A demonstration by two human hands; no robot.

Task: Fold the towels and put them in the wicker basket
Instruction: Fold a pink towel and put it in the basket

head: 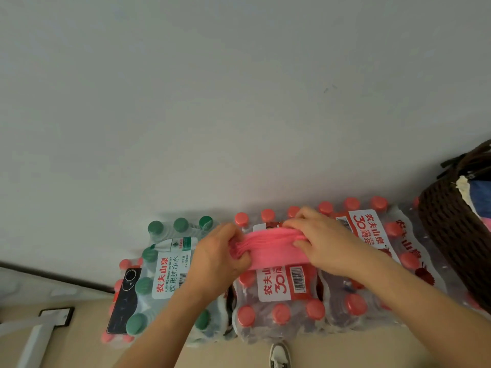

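Note:
A small pink towel point(268, 248) lies bunched into folds on top of shrink-wrapped packs of water bottles, stretched between both hands. My left hand point(216, 257) grips its gathered left end with curled fingers. My right hand point(322, 241) holds its right end, fingers curled over the top edge and thumb under the cloth. The dark brown wicker basket point(449, 235) stands at the right edge, partly cut off, with white, blue and pink cloth showing inside.
Red-capped bottle packs point(281, 296) and a green-capped pack point(164, 272) sit against a white wall point(239, 102). A dark phone point(125, 301) lies on the left pack. A shoe point(279, 355) shows on the beige floor below.

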